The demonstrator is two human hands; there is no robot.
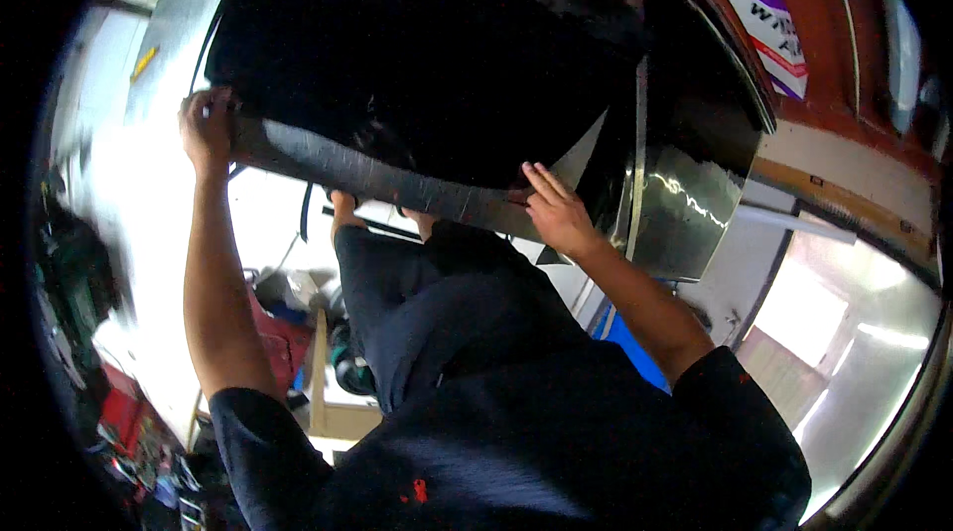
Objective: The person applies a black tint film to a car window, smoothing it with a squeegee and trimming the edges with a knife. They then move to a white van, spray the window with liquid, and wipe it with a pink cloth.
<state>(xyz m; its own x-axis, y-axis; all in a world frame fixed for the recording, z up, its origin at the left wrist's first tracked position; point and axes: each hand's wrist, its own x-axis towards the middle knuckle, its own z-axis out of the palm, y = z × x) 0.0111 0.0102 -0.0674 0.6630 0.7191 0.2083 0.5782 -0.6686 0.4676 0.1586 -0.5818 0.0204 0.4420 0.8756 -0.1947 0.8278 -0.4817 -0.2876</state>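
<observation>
Black, glossy, broad sheet: likely slick, bendy. Our left hand grips its corner; right hand lies fingers extended. Hold edges.

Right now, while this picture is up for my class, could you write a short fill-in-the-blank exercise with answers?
1. The person's ____ hand is at the left end of the dark panel's near edge.
2. The right hand shows ____ fingers stretched out.
3. A small ____ object lies on the pale surface at the upper left.
4. The mark on the dark shirt is ____.

Missing words: left; two; yellow; red.
</observation>
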